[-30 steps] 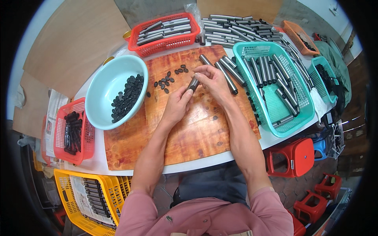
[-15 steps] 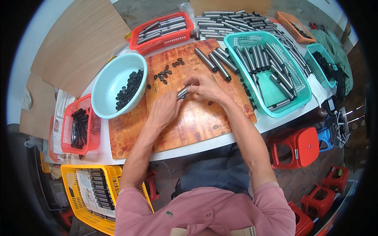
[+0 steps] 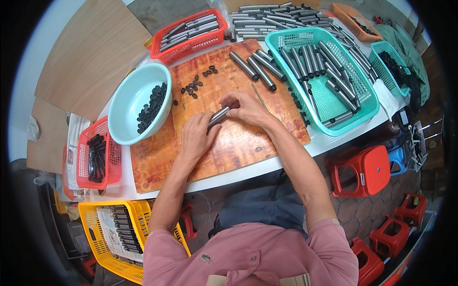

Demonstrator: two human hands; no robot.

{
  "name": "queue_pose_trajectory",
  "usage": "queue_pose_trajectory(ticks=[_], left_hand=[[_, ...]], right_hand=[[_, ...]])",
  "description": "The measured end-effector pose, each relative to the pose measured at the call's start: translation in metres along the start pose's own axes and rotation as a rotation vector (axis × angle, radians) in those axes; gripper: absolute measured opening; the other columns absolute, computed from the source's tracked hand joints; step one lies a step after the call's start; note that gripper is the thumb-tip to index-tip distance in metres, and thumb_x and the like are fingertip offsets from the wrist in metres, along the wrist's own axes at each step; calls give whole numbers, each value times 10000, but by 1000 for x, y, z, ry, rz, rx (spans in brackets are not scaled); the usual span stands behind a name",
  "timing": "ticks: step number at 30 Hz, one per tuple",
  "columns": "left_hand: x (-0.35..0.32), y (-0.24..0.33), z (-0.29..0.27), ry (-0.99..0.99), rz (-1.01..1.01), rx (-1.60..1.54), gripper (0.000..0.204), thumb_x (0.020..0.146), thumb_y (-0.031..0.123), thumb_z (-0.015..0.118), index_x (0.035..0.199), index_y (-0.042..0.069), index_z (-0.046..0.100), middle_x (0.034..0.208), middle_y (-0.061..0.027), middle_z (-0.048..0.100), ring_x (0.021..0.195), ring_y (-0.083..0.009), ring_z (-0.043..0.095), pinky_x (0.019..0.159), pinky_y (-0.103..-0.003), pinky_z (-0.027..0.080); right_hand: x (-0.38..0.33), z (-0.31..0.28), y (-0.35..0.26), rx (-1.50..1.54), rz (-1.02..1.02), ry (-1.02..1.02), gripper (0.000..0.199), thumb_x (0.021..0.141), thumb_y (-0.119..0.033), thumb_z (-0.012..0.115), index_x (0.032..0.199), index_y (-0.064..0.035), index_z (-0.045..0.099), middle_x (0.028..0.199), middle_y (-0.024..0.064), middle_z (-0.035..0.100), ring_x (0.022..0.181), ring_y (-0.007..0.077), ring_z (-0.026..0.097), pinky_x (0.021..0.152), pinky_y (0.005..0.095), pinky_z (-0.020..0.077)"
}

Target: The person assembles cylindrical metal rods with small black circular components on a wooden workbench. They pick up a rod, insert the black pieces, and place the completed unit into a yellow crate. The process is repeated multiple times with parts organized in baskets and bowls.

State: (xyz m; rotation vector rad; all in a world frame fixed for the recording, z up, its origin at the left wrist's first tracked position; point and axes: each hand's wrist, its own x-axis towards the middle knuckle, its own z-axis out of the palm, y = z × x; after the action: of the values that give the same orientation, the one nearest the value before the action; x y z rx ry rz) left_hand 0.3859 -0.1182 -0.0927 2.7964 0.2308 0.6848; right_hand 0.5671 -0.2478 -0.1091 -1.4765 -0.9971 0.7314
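Over the wooden board [image 3: 210,162], my left hand [image 3: 194,133] is wrapped round a short shiny metal tube [image 3: 219,116]. At the tube's far end is my right hand [image 3: 245,108], its thumb and bent fingers closed on that end; whether a small part is between them is hidden. Small black oval pieces [image 3: 192,88] lie scattered beyond my hands. A thin pointed rod [image 3: 259,95] rests on the board just past my right hand. Several dark-ended metal tubes [image 3: 260,72] lie at the board's far right.
A pale blue basin [image 3: 119,112] of black pieces stands left. Right is a turquoise basket [image 3: 369,112] with metal tubes. A red basket [image 3: 164,55] and a pile of tubes [image 3: 286,21] are at the back. Below sit a yellow crate [image 3: 98,248] and a red stool [image 3: 374,171].
More of the tube's shiny side now shows between my hands, and my right hand's fingers have shifted at its end. The whole view has moved slightly.
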Motion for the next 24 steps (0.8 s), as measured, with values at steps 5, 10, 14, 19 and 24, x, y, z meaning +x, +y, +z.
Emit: queue_pose_trajectory(ticks=[5, 10, 14, 19, 24], left_hand=[[-1, 0, -1, -5, -27, -63, 267, 907, 168, 731, 1120, 14, 684, 993, -165, 654, 932, -357, 644, 817, -434, 518], [2, 0, -2, -47, -24, -40, 247, 907, 165, 733, 1104, 22, 690, 950, -157, 646, 886, -353, 652, 766, -429, 526], [5, 1, -4, -65, -7, -36, 245, 897, 161, 742, 1092, 21, 692, 919, -160, 637, 843, -357, 655, 724, -424, 530], [8, 0, -5, -55, 15, -50, 237, 875, 160, 748, 1068, 36, 688, 903, -152, 629, 836, -349, 646, 722, -439, 527], [9, 0, -3, -36, 7, -92, 228, 877, 131, 753, 1053, 2, 687, 911, -167, 629, 841, -357, 642, 736, -426, 521]], right_hand=[[-1, -1, -2, -24, -5, -31, 379, 793, 71, 669, 1168, 15, 650, 1098, 127, 697, 1023, 226, 665, 924, 353, 531], [10, -1, -5, -110, 38, -32, 279, 843, -92, 685, 1101, 14, 689, 991, 142, 716, 937, 227, 680, 869, 359, 532], [51, 22, -14, -485, 1, 213, 238, 850, -182, 664, 824, 48, 716, 828, 266, 703, 809, 379, 708, 770, 467, 554], [73, 49, 9, -722, -131, 358, 221, 871, -171, 645, 840, 46, 678, 869, 266, 679, 876, 449, 659, 806, 536, 513], [70, 49, 22, -757, -206, 455, 151, 817, -48, 586, 911, 32, 672, 939, 259, 667, 947, 415, 636, 852, 503, 505]])
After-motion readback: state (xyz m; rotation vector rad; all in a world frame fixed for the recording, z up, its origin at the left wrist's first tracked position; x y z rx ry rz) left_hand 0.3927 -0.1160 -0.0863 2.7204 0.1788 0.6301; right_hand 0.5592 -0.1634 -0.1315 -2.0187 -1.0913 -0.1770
